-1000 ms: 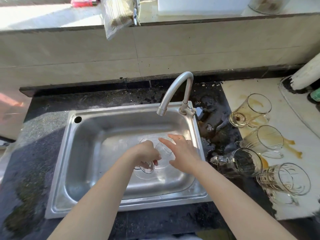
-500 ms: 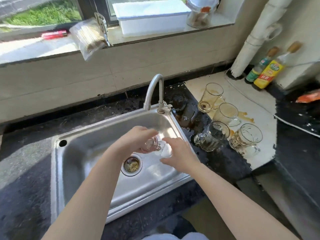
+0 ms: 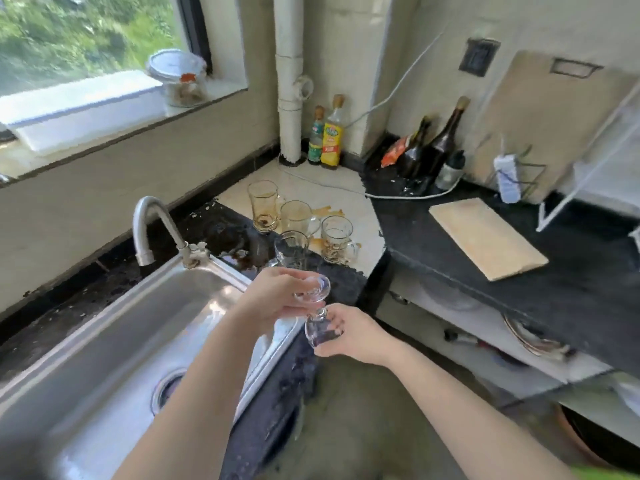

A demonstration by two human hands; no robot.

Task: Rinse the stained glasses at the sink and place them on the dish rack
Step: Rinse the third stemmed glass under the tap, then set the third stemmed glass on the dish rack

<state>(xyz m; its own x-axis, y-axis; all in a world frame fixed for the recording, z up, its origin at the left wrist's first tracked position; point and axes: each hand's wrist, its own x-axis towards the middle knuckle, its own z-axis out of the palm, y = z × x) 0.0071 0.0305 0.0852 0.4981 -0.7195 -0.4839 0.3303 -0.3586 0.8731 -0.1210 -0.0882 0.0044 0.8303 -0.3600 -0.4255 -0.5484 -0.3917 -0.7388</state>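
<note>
A person's left hand [image 3: 273, 299] curls round a clear thick-based glass [image 3: 311, 289] while the right hand [image 3: 353, 334] wraps its fingers about a second clear glass [image 3: 318, 332] just below it, both held above the right rim of the brushed-steel sink [image 3: 104, 327]; whether the two touch cannot be told. To the far left of the hands a curved metal tap [image 3: 152, 226] arches over the basin. Beyond the hands, where pale brown-splashed tile meets dark stone, stand four stained glasses [image 3: 263, 206], some with handles, amber residue in their bases. In the far corner, beside a white pipe [image 3: 289, 81], a yellow-labelled bottle [image 3: 331, 138] shows print too blurred to read. A pale wooden board [image 3: 485, 237] lies flat on the dark speckled counter [image 3: 571, 282] at right
</note>
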